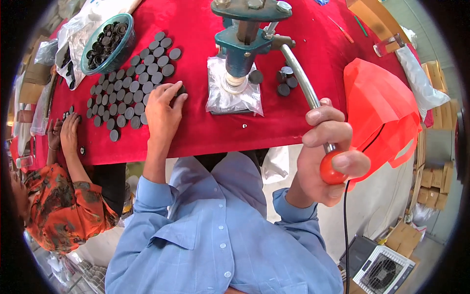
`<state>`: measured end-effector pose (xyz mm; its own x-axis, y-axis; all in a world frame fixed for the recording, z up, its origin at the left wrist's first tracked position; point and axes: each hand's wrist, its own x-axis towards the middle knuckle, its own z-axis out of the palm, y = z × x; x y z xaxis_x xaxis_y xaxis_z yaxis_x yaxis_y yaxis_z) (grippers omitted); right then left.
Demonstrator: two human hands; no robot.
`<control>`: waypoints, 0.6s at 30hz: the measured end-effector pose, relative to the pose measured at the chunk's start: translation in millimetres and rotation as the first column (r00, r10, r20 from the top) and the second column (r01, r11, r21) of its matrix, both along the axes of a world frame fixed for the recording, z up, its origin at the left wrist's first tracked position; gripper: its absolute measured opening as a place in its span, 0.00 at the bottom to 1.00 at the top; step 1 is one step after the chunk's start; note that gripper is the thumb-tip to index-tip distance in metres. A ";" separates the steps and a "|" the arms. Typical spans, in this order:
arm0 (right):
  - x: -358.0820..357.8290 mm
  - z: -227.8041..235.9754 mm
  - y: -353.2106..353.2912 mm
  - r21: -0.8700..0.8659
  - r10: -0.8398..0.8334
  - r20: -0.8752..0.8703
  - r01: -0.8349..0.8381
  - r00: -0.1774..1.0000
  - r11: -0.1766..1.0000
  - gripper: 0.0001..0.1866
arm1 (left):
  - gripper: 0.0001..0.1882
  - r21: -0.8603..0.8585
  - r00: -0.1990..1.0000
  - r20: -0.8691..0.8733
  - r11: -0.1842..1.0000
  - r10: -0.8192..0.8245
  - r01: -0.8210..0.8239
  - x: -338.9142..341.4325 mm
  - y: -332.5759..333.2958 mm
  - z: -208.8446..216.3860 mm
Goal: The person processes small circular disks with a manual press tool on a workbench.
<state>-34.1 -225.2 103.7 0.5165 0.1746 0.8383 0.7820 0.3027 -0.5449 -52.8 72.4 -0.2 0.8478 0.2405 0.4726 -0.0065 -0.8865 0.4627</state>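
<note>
My left hand (164, 109) is closed at the right edge of a spread of black round discs (129, 95), with one black disc (182, 90) between its thumb and fingers. The fingers of my right hand (329, 152) wrap round the lever (304, 78) of a blue-green hand press (241, 46), near its red ball knob (333, 169). Under the press ram lies a clear plastic sheet (215, 93) over the base. Another black disc (255, 77) sits beside the ram's pale lower end. Right of the press is a small group of discs (283, 89).
A green basket (131, 41) of black parts stands at the back left. At the left, a co-worker's hands (70, 132) rest near small parts on the red cloth (284, 130). An orange-red bag (377, 108) hangs over the right table edge, close to my right hand. A black cable (346, 235) hangs below.
</note>
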 end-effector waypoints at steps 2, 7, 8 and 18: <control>11.4 16.1 -3.4 -0.041 0.019 0.033 -0.018 0.999 0.999 0.25 | 0.24 -0.137 0.998 0.056 0.990 -0.032 0.039 1.5 -15.0 12.6; 64.1 65.2 -3.9 -0.102 0.161 0.134 -0.148 0.978 0.984 0.34 | 0.33 -0.445 0.974 0.120 0.867 -0.191 0.225 22.0 -62.2 23.8; 72.8 71.5 -1.6 -0.103 0.157 0.137 -0.143 0.978 0.984 0.34 | 0.34 -0.440 0.974 0.121 0.869 -0.194 0.227 25.6 -68.2 23.2; 72.2 75.4 4.6 -0.104 0.243 0.080 -0.234 0.967 0.967 0.35 | 0.36 -0.341 0.959 0.197 0.902 -0.205 0.264 45.6 -88.3 16.4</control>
<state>38.1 -220.6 179.1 0.3723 0.3625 0.8544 0.7412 0.4378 -0.5088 -7.3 -15.9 16.2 0.8251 0.2221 0.5195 -0.2897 -0.6231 0.7265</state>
